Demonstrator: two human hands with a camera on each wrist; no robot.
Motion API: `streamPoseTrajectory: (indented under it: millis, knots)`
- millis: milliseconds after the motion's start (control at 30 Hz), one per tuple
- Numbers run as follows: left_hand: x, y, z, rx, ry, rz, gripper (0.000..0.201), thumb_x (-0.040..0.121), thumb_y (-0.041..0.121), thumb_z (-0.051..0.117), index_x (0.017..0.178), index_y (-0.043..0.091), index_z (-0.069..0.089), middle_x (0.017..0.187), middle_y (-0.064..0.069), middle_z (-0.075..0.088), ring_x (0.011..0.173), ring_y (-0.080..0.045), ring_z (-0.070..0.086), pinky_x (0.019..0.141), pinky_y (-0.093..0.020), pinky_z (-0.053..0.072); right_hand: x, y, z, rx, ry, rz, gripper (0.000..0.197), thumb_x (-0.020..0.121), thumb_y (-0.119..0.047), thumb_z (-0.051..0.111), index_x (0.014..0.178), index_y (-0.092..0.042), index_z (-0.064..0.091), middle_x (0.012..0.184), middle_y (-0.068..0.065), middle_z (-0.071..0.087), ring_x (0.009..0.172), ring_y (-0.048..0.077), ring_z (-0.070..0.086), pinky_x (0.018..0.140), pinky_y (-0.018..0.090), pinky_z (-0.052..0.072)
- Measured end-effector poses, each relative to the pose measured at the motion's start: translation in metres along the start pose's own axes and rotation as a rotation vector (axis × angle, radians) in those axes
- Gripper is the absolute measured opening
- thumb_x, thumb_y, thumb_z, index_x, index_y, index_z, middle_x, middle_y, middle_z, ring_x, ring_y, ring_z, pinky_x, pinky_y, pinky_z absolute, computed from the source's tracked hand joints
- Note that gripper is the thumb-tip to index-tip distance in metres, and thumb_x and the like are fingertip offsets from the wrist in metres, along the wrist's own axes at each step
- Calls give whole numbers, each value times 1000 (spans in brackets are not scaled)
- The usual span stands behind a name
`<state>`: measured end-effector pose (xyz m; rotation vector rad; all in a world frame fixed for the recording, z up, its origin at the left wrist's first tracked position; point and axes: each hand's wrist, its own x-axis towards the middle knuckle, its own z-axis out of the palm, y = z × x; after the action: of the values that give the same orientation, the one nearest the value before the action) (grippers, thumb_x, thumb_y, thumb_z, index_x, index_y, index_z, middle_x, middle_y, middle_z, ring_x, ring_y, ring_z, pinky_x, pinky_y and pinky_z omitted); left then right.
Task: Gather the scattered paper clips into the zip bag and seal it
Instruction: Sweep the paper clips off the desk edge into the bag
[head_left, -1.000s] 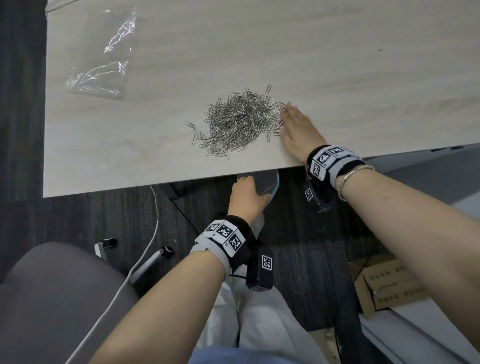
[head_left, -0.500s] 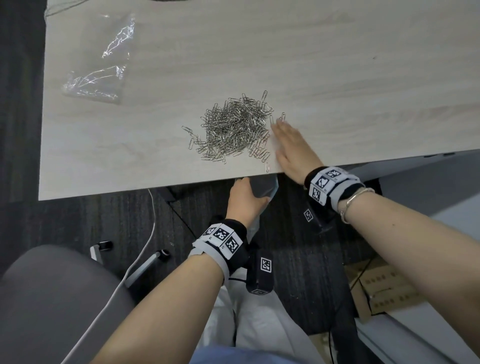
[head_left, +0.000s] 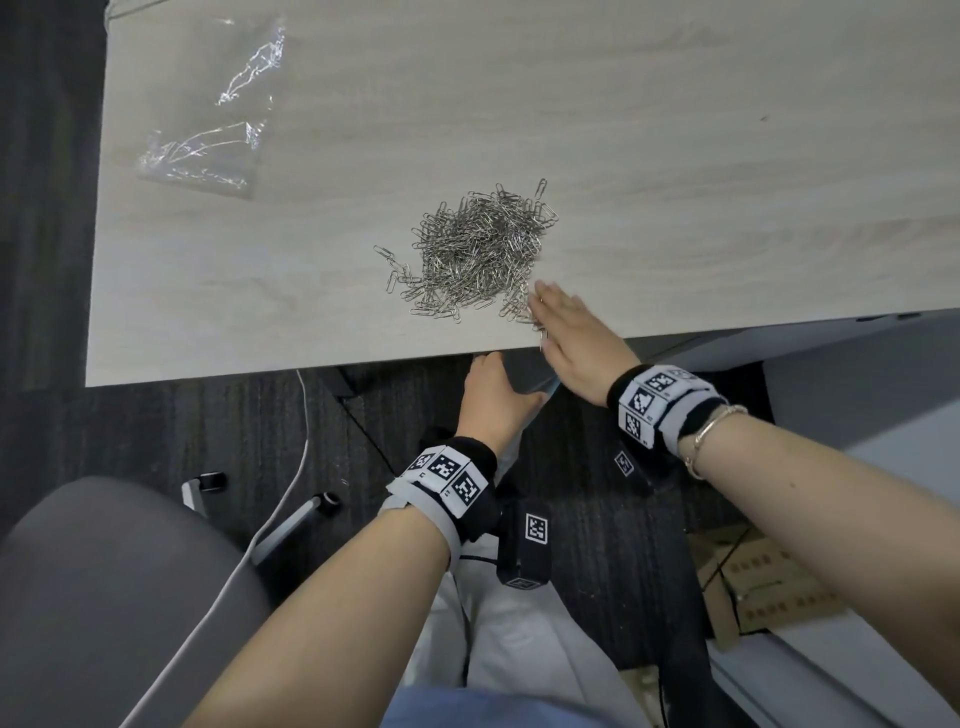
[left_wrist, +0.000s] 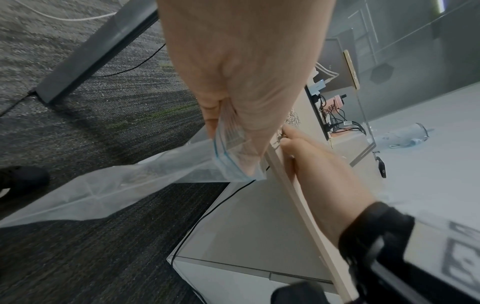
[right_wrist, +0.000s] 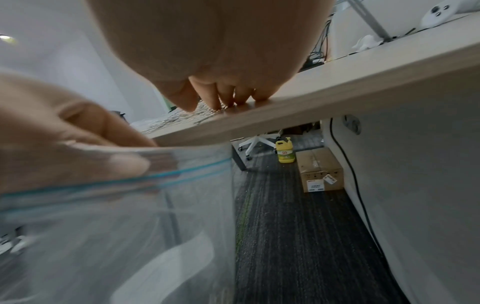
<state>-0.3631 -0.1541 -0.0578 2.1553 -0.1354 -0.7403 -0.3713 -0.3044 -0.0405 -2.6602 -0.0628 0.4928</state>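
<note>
Most paper clips remained piled; flat right hand had swept to near edge; left hand pinched zip bag mouth below.

This looks like an office. A long light wood desk stands on dark striped carpet. A grey chair sits left of the left hand. Past the right hand, under the desk, are a white rolling chair base, a cardboard box and a yellow jug. Black cables hang by a screen behind.
</note>
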Motion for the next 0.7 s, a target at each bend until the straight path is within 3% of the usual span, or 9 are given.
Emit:
streamPoseTrajectory:
  millis: [133,233,333,400,533,600,700]
  knots:
    - [-6,7,-1,-32,14,50,18,73,23,68,85,30,57,91,0,65,96,-28,59,77,-34,52,-17,-12,13,59,-31,-72,53,98,-13,31,148,-8,13,157,8,6,146,16,3,115,22,-5]
    - [-8,10,-4,-39,1,78,20,75,20,63,83,35,52,85,5,63,96,-28,60,81,-38,53,-29,-16,19,134,-43,-123,50,98,-12,31,147,-9,20,157,4,14,145,12,9,116,21,1]
    - [-11,14,-5,-68,5,88,19,77,19,65,78,36,54,79,14,60,95,-25,61,80,-32,51,-31,-15,15,172,-4,-130,49,98,-10,31,146,-12,25,155,2,19,144,11,14,116,20,5]
    - [-13,17,-5,-85,28,78,18,75,19,71,84,29,60,86,9,64,99,-26,61,82,-30,50,-25,-12,8,179,54,-90,51,96,-7,32,146,-12,25,156,3,18,144,12,13,116,20,4]
    - [-13,12,-10,-21,53,30,44,70,19,77,110,9,61,109,-9,64,106,-25,57,91,-36,50,2,-8,-7,116,101,-23,56,93,-3,32,147,-10,20,157,9,10,146,19,6,117,25,-1]
    - [-13,9,-14,-6,72,8,49,69,20,79,112,7,59,110,-10,63,108,-26,56,91,-36,49,15,-10,-8,53,92,-34,57,92,-4,33,147,-9,19,157,12,6,146,22,3,117,27,-2]
    - [-16,10,-21,-64,101,-5,45,70,19,79,109,6,60,109,-9,64,107,-23,56,86,-26,45,22,-15,-3,-23,55,-57,55,95,-10,31,148,-7,16,157,12,3,146,22,1,118,30,-2]
